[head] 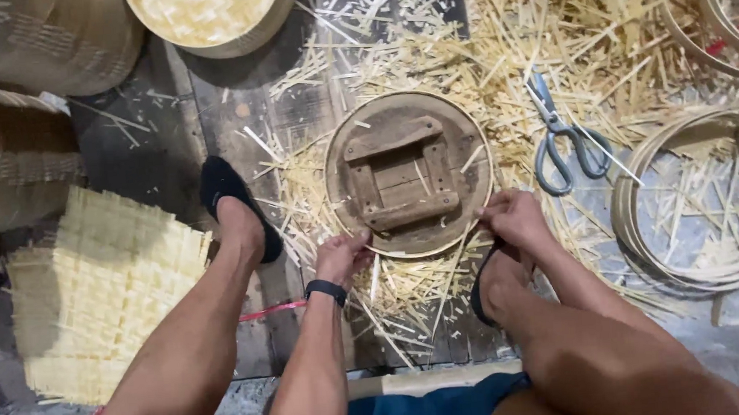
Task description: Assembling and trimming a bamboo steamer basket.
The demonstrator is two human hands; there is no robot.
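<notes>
My left hand (pixel 343 256) has its fingers curled tight on the near-left edge of the round wooden disc (pixel 408 173), pinching the thin bamboo strip (pixel 488 153) that wraps its rim. My right hand (pixel 515 216) is closed the same way on the near-right edge, thumb on top and fingertips tucked under, so I cannot tell how much strip it has gathered. The disc lies flat on the dark floor planks (pixel 218 106) between my feet, with crossed wooden battens on its upper face.

As I judge it, the strip sits best if both hands keep even pressure inward and work round the rim together, so no slack bulges up at the far side. I'd keep the disc flat rather than letting it tip toward me.

Loose bamboo slivers (pixel 429 58) litter the floor all around. Scissors (pixel 563 136) lie just right of the disc, a stack of bamboo hoops (pixel 645 242) beyond them. A woven mat (pixel 101 292) lies to the left.
</notes>
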